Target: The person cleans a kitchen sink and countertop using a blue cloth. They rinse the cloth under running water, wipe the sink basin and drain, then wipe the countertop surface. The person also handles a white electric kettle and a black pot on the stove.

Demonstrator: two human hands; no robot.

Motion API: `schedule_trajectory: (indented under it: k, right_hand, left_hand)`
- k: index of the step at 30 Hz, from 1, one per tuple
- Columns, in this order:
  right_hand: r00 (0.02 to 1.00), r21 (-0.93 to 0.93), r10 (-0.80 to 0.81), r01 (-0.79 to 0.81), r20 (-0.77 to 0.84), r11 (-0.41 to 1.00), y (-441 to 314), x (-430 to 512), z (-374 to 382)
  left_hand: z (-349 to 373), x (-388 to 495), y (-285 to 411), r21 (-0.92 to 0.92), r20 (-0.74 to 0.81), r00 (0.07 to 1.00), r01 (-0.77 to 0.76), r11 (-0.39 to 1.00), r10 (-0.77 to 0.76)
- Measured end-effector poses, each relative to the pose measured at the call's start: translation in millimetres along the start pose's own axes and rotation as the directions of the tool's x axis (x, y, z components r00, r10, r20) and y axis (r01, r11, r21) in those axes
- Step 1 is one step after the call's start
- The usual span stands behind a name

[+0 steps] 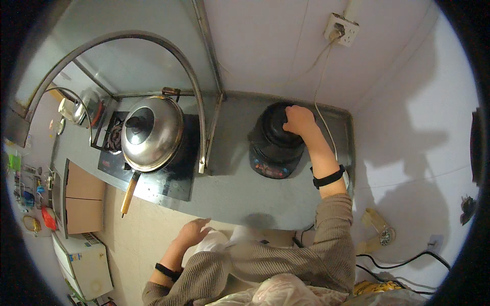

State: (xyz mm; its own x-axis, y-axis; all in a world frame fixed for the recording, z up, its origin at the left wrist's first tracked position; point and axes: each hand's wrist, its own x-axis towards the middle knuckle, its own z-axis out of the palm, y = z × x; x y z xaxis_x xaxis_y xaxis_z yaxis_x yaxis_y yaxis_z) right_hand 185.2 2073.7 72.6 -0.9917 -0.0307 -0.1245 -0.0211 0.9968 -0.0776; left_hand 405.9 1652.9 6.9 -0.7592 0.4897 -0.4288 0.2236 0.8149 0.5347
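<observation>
My right hand point(299, 120) is on the top of a black pot point(275, 132), its fingers at the lid's knob. The pot stands on a black induction cooker point(275, 166) with coloured marks on its front panel. My left hand point(194, 231) hangs over the counter's front edge with fingers apart and holds nothing. Left of the pot, a wok with a domed steel lid point(164, 134) and a wooden handle point(130, 193) sits on a black glass gas hob point(185, 153). Inside the black pot nothing can be seen.
A curved metal frame point(200, 95) arches over the hob. From a wall socket point(342, 30), a white cable point(321, 114) runs down behind the pot. Glass-lidded cookware point(89, 109) stands at the far left. A white refrigerator or freezer point(89, 267) is at lower left, and black cables point(405, 261) hang at lower right.
</observation>
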Motion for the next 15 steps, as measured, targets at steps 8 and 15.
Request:
schedule_trajectory:
  k: [8,15]
  right_hand:
    - [0.959,0.636,0.101,0.095,-0.265,0.766,107.4,0.7,42.5]
    - [0.988,0.897,0.073,0.090,-0.134,0.432,147.4,30.1,112.9]
  left_hand:
    - [-12.1,124.2,60.3,-0.535,-0.144,0.989,-0.101,0.839,0.027]
    - [-1.6,240.0,123.3,-0.987,-0.030,0.958,-0.074,-0.143,-0.285]
